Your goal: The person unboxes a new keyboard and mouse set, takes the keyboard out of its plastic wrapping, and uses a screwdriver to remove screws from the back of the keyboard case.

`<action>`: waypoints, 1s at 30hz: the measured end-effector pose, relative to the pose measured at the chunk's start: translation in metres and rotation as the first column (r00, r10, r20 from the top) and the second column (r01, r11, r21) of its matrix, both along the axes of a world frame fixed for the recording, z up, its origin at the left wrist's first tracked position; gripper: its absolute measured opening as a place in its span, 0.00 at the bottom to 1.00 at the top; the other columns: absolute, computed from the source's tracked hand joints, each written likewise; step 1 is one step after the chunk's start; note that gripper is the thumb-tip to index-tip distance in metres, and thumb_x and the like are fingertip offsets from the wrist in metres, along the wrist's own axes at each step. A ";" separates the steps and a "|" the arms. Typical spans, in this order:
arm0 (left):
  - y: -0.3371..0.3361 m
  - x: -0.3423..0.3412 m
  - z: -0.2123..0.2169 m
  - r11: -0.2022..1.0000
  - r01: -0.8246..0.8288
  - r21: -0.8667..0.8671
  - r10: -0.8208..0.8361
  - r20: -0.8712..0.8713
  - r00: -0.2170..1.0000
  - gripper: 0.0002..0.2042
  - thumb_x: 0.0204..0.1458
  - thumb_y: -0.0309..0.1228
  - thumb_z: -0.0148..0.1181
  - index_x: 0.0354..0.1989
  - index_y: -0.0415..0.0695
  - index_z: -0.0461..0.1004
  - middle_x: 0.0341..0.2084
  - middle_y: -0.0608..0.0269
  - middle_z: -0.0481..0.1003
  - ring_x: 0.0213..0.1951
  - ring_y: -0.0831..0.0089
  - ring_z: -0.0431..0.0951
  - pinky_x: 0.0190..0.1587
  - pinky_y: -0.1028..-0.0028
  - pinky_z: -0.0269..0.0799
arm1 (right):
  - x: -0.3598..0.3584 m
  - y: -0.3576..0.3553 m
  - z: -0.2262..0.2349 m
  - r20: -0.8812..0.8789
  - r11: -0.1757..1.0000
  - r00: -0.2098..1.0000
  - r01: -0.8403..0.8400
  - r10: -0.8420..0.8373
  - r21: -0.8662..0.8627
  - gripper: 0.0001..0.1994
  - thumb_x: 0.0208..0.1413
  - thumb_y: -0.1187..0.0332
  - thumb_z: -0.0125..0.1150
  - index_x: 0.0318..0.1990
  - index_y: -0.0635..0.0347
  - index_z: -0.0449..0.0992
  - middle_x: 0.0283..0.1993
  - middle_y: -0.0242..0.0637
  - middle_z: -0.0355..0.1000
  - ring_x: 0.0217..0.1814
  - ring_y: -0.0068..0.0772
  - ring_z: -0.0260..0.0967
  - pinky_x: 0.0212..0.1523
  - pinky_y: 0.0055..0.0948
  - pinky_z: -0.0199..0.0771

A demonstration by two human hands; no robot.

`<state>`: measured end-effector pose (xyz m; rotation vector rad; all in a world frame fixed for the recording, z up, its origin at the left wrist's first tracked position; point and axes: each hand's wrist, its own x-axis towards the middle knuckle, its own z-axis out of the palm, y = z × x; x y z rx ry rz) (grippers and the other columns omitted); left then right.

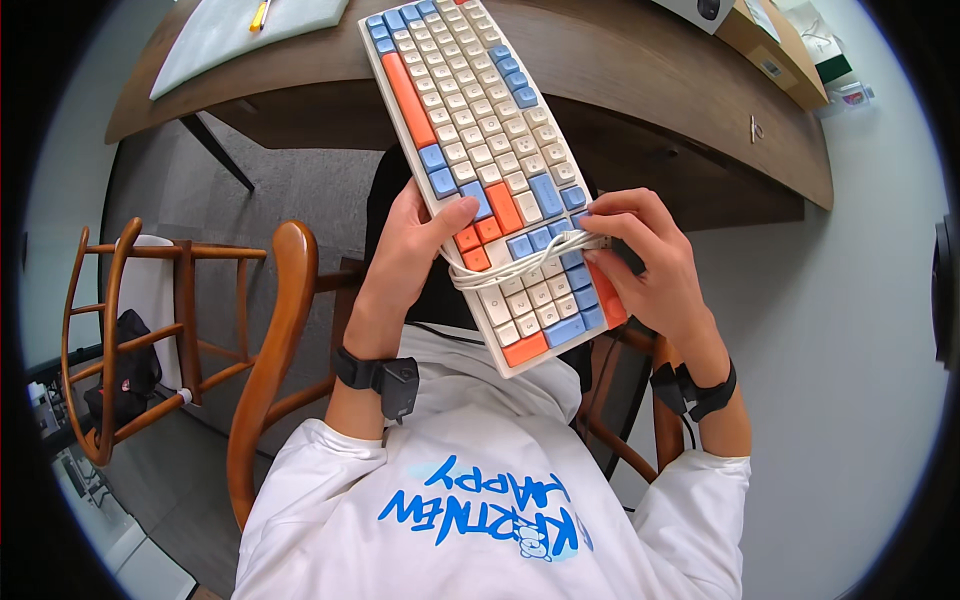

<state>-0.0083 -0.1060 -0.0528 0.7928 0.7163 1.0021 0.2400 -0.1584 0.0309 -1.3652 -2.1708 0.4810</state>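
A computer keyboard (482,120) with cream, blue and orange keys is held tilted above my lap, its far end over the table. My left hand (405,245) grips its left long edge, the thumb lying on top near the orange arrow keys. A white cable (515,268) is wound in several turns across the keyboard, just above the number pad. At the right edge my right hand (650,255) pinches the cable near its plug end (597,241), thumb and forefinger on either side. The fingers beneath the keyboard are hidden.
The dark wooden table (640,75) curves across the top. A white foam sheet (235,45) with a yellow-handled tool (260,15) lies at its left, and a cardboard box (775,60) at its right. A wooden chair (180,330) stands left.
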 end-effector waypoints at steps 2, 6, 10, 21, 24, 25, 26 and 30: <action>0.002 0.001 -0.008 1.000 0.008 0.028 -0.009 0.021 1.000 0.26 0.56 0.33 0.64 0.59 0.31 0.64 0.53 0.51 0.74 0.54 0.69 0.76 0.59 0.71 0.70 | 0.000 0.001 -0.002 0.018 1.000 1.000 -0.012 0.012 -0.003 0.15 0.45 0.81 0.70 0.42 0.60 0.76 0.47 0.38 0.71 0.45 0.38 0.71 0.43 0.31 0.76; 0.006 0.004 -0.020 0.999 0.029 0.044 -0.030 0.018 0.999 0.27 0.56 0.34 0.64 0.60 0.32 0.64 0.53 0.51 0.74 0.54 0.70 0.76 0.59 0.71 0.69 | 0.000 0.001 -0.006 0.044 0.999 0.999 0.032 -0.030 -0.040 0.12 0.45 0.79 0.71 0.35 0.60 0.73 0.42 0.37 0.70 0.40 0.39 0.71 0.40 0.32 0.76; 0.011 0.003 -0.025 0.999 0.026 0.040 -0.027 0.033 0.999 0.28 0.57 0.34 0.64 0.61 0.32 0.63 0.53 0.52 0.73 0.55 0.70 0.75 0.59 0.71 0.69 | -0.002 0.007 -0.006 0.122 0.995 0.992 0.031 -0.043 0.098 0.13 0.43 0.79 0.72 0.32 0.59 0.71 0.39 0.36 0.70 0.38 0.38 0.70 0.38 0.32 0.75; 0.018 0.008 -0.025 0.999 -0.030 0.033 0.028 0.048 0.998 0.26 0.57 0.31 0.63 0.60 0.33 0.63 0.52 0.54 0.74 0.53 0.72 0.76 0.58 0.71 0.70 | 0.004 0.031 -0.020 0.255 0.930 0.953 -0.235 0.163 0.283 0.13 0.36 0.79 0.68 0.24 0.57 0.66 0.26 0.33 0.67 0.26 0.31 0.65 0.24 0.27 0.69; 0.015 0.009 -0.029 0.999 -0.032 0.040 0.030 0.054 0.998 0.26 0.57 0.32 0.63 0.60 0.33 0.64 0.52 0.54 0.74 0.52 0.73 0.76 0.57 0.72 0.71 | 0.002 0.021 -0.023 0.227 0.933 0.968 -0.178 0.109 0.312 0.13 0.36 0.78 0.67 0.23 0.57 0.66 0.27 0.33 0.68 0.26 0.30 0.65 0.24 0.26 0.68; 0.017 0.009 -0.031 0.998 -0.034 0.043 0.032 0.060 0.998 0.26 0.58 0.32 0.63 0.60 0.33 0.63 0.52 0.54 0.74 0.52 0.73 0.76 0.57 0.72 0.71 | 0.001 0.019 -0.023 0.209 0.944 0.976 -0.129 0.066 0.304 0.12 0.38 0.77 0.68 0.24 0.57 0.67 0.28 0.32 0.69 0.27 0.30 0.66 0.24 0.26 0.69; 0.020 0.009 -0.033 0.999 -0.017 0.047 0.014 0.061 0.998 0.26 0.58 0.32 0.63 0.60 0.33 0.63 0.52 0.54 0.74 0.52 0.73 0.76 0.57 0.72 0.71 | 0.000 0.017 -0.023 0.209 0.945 0.977 -0.112 0.048 0.307 0.12 0.38 0.77 0.68 0.24 0.57 0.67 0.28 0.32 0.69 0.27 0.30 0.66 0.24 0.26 0.69; 0.028 0.005 -0.043 0.998 0.021 0.057 -0.025 0.068 0.997 0.25 0.58 0.32 0.63 0.60 0.34 0.63 0.52 0.55 0.74 0.52 0.74 0.75 0.57 0.73 0.71 | -0.014 0.011 -0.004 0.131 0.993 0.986 0.097 -0.104 0.061 0.07 0.44 0.75 0.68 0.30 0.57 0.75 0.33 0.32 0.72 0.31 0.33 0.67 0.30 0.27 0.70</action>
